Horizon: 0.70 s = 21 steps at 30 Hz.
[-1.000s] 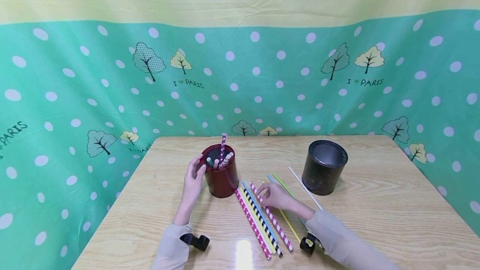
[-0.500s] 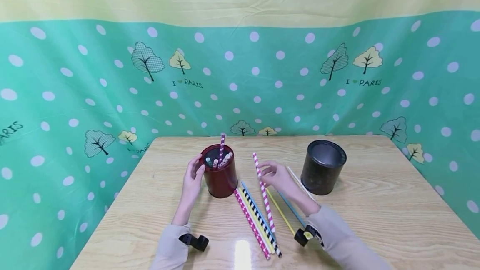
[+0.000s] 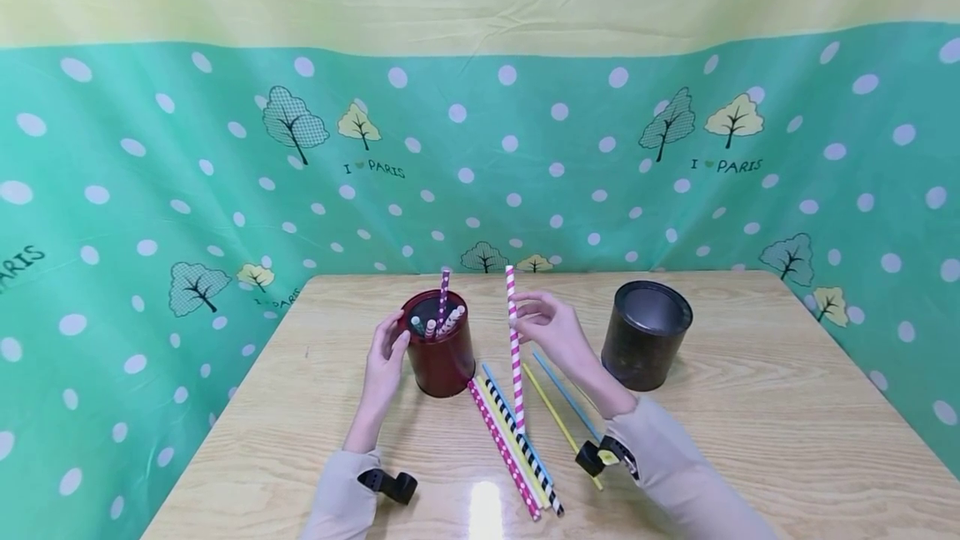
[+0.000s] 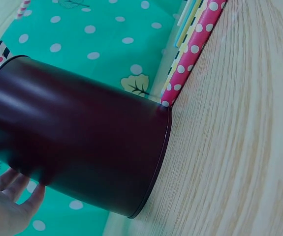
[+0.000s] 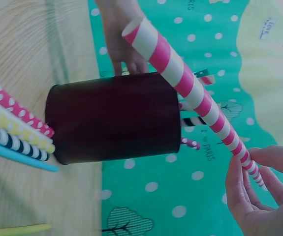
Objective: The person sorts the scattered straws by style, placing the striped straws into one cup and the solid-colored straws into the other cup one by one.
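I make out a pink-and-white striped straw [image 3: 516, 365], a green-and-yellow curtain [image 3: 525, 215] with pale dots, and a dark, probably maroon can [image 3: 442, 367].

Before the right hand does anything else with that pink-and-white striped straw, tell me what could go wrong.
The right hand pinches the pink-and-white striped straw nearer its upper end, so the long lower part could swing if bumped. If it goes into the dark red canister, it may snag on straws already inside, such as the tall purple dotted straw. The left hand touches only one side of that canister, so a knock might shift it.
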Each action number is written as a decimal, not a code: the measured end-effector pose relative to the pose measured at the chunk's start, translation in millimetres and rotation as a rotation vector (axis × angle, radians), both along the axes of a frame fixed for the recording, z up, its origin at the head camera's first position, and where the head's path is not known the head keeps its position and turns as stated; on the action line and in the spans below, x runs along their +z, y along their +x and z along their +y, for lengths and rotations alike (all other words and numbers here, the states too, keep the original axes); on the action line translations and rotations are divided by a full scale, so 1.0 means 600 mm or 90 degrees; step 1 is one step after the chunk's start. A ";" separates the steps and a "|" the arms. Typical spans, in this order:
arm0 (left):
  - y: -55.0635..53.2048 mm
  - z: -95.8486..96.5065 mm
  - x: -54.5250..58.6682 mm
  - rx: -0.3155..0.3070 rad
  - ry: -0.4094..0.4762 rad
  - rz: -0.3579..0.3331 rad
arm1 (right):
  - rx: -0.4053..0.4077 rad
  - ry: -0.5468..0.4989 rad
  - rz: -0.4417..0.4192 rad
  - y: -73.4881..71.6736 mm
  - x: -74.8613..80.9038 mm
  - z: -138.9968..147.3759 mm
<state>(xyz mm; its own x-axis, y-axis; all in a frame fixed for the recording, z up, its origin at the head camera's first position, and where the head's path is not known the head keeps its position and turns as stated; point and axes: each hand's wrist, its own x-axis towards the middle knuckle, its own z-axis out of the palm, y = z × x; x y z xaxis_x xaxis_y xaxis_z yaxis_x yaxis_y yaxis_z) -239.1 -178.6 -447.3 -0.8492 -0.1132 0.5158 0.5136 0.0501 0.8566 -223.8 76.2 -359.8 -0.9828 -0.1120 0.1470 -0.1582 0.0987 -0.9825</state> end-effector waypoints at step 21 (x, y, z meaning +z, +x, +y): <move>0.002 0.004 0.010 0.012 0.007 -0.090 | -0.013 -0.153 0.074 0.011 0.061 -0.018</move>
<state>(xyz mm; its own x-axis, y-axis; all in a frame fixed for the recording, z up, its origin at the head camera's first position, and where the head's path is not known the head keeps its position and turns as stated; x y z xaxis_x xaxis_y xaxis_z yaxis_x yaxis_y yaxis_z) -237.7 -176.3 -441.3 -0.9111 -0.1357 0.3893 0.3863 0.0485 0.9211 -217.0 65.5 -323.0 -0.9593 -0.0407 0.2794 -0.2721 -0.1311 -0.9533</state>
